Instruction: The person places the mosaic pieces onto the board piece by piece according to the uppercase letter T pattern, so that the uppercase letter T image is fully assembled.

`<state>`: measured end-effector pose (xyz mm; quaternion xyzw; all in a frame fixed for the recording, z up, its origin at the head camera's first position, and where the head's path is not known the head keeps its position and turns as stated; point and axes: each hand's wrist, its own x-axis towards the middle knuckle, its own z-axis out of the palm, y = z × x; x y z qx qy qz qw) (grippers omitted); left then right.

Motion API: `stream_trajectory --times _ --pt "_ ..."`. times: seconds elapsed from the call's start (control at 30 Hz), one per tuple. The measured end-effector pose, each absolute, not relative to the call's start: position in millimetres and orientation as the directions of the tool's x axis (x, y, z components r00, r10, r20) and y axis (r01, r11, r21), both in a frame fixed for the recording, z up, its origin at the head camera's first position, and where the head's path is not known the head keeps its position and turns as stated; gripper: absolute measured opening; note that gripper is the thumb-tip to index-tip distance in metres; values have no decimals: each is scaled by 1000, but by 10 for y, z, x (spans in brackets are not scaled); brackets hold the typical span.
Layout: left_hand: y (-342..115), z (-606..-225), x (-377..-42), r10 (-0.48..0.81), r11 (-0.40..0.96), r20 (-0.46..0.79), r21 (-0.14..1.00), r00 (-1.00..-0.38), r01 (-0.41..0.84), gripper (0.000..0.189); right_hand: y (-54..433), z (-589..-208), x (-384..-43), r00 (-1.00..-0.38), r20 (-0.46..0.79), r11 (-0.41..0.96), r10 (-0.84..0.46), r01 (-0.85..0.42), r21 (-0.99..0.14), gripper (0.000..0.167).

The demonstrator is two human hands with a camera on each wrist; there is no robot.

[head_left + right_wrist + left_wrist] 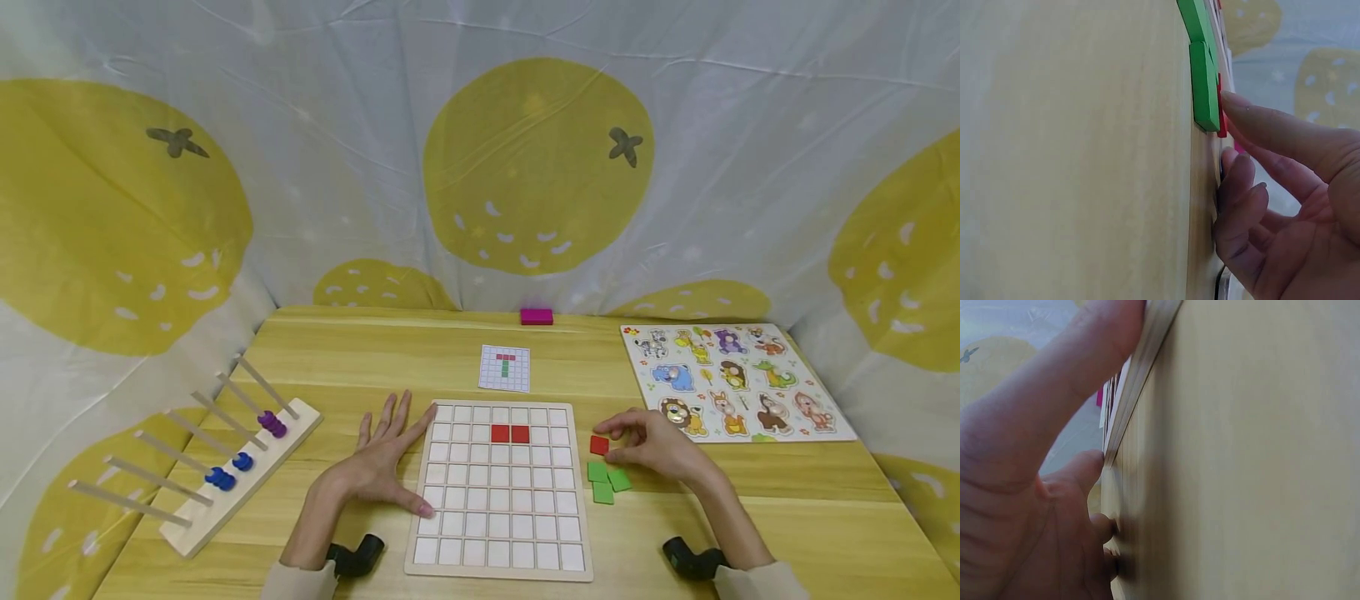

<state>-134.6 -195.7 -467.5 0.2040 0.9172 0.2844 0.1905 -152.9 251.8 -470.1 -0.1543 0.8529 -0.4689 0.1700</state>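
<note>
A wooden grid board (414, 533) lies in front of me, with two red square tiles (500, 433) side by side in its second row. My left hand (378, 471) spreads its fingers along the board's left side; thumb and index fingertips rest on its edge (1138, 369). Right of the board, my right hand (652, 446) pinches a loose red tile (599, 446) between thumb and index finger, the other fingers curled in. Just below that tile lie several green tiles (603, 492), one of them close by the thumb (1204, 87) in the right wrist view.
A pattern card (505, 368) with a red and green T lies beyond the board. A peg stand (247, 483) with blue and purple beads is at left, an animal puzzle (720, 383) at right. A magenta block (536, 317) sits at the table's back edge before the curtain.
</note>
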Motion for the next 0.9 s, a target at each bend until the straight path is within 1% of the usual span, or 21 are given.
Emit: stream_trajectory --times 0.23,0.47,0.67,0.9 --pt "-1961 -4674 -1347 483 755 -229 598 -845 270 141 2518 -4712 -1534 -900 -144 536 -410 -110 -837 35" --pt "-1962 -4670 -1348 481 757 -233 596 -845 267 141 2481 -4712 -1547 -902 -113 535 -417 -143 -833 33" --pt "-1963 -4676 -1349 479 756 -236 601 -846 260 141 2459 -4720 -1557 -916 -118 581 -383 -140 -802 28" --pt "-1965 -4677 -1350 481 753 -229 603 -846 265 141 2433 -4692 -1549 -923 -106 630 -369 -164 -759 23"
